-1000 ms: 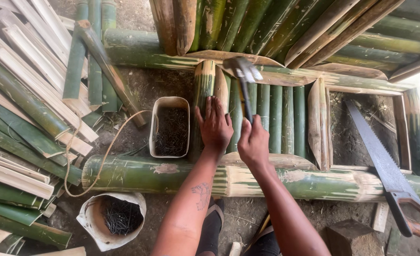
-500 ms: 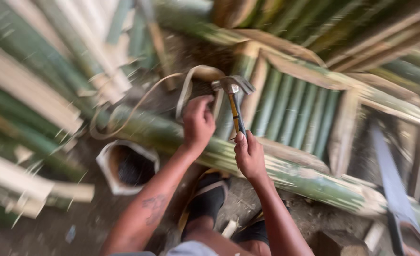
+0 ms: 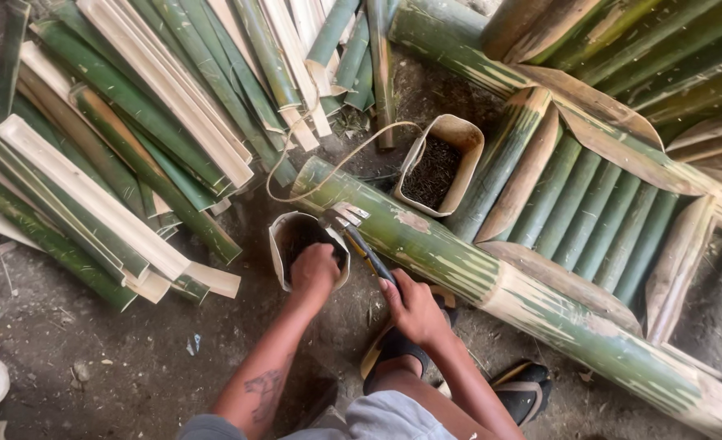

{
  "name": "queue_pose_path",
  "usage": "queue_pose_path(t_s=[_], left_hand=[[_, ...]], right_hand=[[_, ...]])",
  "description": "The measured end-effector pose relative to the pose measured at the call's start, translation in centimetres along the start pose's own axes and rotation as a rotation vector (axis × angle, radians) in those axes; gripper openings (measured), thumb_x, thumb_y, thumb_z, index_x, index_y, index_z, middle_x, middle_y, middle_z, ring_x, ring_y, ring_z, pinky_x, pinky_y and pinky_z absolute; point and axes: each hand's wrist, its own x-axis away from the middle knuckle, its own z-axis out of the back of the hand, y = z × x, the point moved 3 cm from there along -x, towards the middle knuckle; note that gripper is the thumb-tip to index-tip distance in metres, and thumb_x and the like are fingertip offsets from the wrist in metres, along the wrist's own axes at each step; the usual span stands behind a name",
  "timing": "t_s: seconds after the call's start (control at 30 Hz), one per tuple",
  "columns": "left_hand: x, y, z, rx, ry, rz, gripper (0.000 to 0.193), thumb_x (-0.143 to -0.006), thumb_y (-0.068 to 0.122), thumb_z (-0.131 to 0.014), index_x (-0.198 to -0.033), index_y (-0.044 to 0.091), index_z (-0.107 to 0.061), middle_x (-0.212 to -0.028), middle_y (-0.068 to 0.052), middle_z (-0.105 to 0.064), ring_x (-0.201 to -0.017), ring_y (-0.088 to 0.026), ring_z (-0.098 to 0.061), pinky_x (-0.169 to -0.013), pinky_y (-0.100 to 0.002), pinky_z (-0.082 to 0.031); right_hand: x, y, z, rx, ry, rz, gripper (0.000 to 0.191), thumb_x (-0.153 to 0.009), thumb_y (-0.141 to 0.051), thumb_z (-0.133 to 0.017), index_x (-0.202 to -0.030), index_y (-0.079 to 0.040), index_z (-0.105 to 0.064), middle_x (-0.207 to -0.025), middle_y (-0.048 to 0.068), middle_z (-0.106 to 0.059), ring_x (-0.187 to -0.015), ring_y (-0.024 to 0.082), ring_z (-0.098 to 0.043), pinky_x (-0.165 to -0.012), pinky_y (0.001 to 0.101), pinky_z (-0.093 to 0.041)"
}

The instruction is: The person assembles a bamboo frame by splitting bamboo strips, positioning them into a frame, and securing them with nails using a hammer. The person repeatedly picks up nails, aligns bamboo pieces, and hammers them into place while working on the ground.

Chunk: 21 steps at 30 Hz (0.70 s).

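The right hand (image 3: 414,308) is closed around the lower end of a hammer (image 3: 359,240), fingers wrapped on the yellow-and-black handle. The hammer's long axis runs diagonally up and to the left from that fist, and its metal claw head lies at the far end, resting against the thick green bamboo pole (image 3: 491,285) that crosses just beyond the knuckles. The left hand (image 3: 314,273) sits just left of the hammer's handle, curled downward with its fingertips dipped into the mouth of a small round container (image 3: 283,244); whether it pinches anything inside cannot be told. Farther beyond the hammer head stands a rectangular tub (image 3: 444,163) of dark contents, and a pile of split bamboo slats (image 3: 133,138) lies well off to the left hand's outer side.
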Motion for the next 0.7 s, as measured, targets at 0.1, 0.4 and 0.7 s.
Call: queue_pose_path(t_s=[0.1,0.4,0.7], left_hand=[[0.8,-1.0,1.9,0.26,-0.059,0.143,0.019,-0.093,0.011,-0.063,-0.105,0.007,-0.076,-0.105,-0.014,-0.075,-0.101,-0.031,-0.075,-0.094,-0.041,-0.058],[-0.6,0.6,1.1,-0.19,-0.053,0.032,0.032,-0.083,0.02,-0.074,-0.11,0.004,-0.069,-0.132,-0.021,-0.058,-0.125,-0.039,-0.052,-0.101,-0.051,-0.044],[1.0,0.5,4.7,0.281,0.197,0.063,0.008,-0.088,0.007,-0.07,-0.09,0.006,-0.078,-0.089,-0.016,-0.078,-0.081,-0.03,-0.075,-0.076,-0.04,-0.059]], right_hand=[[0.8,0.4,0.2,-0.052,0.025,-0.062,0.038,-0.102,-0.04,-0.051,-0.095,-0.003,-0.06,-0.063,0.017,-0.062,-0.059,0.035,-0.062,-0.061,0.0446,-0.05],[0.4,-0.5,-1.0,-0.018,0.006,-0.019,0.04,-0.103,-0.04,-0.052,-0.095,-0.001,-0.06,-0.066,0.023,-0.061,-0.062,0.04,-0.061,-0.062,0.0466,-0.049],[0.8,-0.9,-1.3,-0.005,-0.027,-0.04,0.041,-0.103,-0.04,-0.052,-0.096,-0.001,-0.061,-0.069,0.024,-0.062,-0.066,0.043,-0.061,-0.063,0.0477,-0.049]])
